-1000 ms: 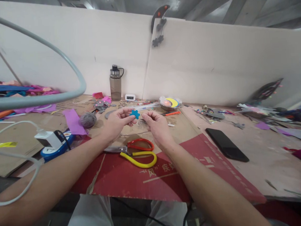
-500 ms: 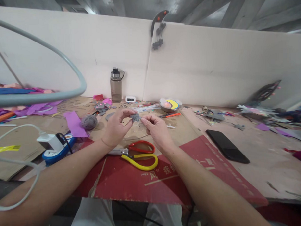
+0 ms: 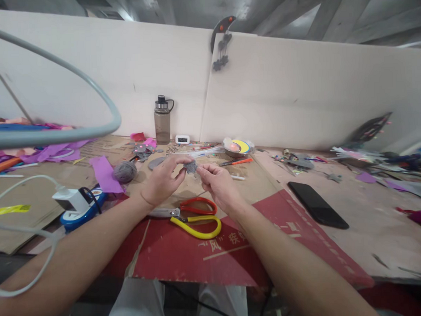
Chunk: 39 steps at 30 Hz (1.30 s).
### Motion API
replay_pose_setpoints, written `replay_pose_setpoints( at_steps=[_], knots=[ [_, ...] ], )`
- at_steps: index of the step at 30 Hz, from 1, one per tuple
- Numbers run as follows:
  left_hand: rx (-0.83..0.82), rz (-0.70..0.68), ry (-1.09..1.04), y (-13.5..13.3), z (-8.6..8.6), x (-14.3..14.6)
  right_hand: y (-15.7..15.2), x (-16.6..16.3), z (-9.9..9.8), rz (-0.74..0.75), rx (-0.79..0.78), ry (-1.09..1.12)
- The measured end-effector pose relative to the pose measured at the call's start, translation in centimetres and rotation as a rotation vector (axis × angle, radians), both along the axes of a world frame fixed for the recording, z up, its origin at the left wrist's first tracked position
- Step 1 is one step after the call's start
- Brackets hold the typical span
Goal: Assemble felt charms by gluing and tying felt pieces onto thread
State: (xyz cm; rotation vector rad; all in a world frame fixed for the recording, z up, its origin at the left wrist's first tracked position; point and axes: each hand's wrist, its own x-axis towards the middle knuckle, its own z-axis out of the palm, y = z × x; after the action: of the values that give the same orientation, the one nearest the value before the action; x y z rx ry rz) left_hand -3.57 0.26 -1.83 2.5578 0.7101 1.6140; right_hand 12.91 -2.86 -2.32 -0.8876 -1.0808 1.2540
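Observation:
Both my hands meet above the middle of the workbench. My left hand (image 3: 162, 182) pinches a small flower-shaped felt piece (image 3: 190, 166), whose grey side faces me. My right hand (image 3: 216, 182) is closed beside it, fingertips pinched against the piece's right edge; whatever else it holds is too small to make out. Just below my hands lie scissors with one red and one yellow handle (image 3: 195, 215) on a red cardboard sheet (image 3: 213, 250).
A grey yarn ball (image 3: 124, 171) and purple felt scrap (image 3: 105, 173) lie left. A white charger on a blue power strip (image 3: 79, 203) sits further left. A water bottle (image 3: 161, 120) stands by the white wall. A black phone (image 3: 317, 197) lies right, amid scattered felt scraps.
The felt piece showed its blue side a second ago; it now shows grey. My hands have come slightly closer together and lower.

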Motion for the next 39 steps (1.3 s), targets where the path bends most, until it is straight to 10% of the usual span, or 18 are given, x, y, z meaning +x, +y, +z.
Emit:
replay_pose_setpoints(
  at_steps=[12,24,33,39],
  knots=[
    [-0.865,-0.248,-0.295,0.6,-0.3,0.8,0.7,0.5,-0.3,-0.09,-0.012,-0.026],
    [-1.276,-0.443,-0.515,1.1,-1.0,1.1,0.4,0.2,-0.2,0.009,-0.079,0.015],
    [-1.313,-0.458,-0.569,1.1,-1.5,1.8,0.6,0.4,-0.4,-0.042,-0.099,-0.036],
    [-0.83,-0.192,-0.403,1.4,-1.2,1.1,0.7,0.2,-0.6,-0.003,-0.142,-0.034]
  ],
)
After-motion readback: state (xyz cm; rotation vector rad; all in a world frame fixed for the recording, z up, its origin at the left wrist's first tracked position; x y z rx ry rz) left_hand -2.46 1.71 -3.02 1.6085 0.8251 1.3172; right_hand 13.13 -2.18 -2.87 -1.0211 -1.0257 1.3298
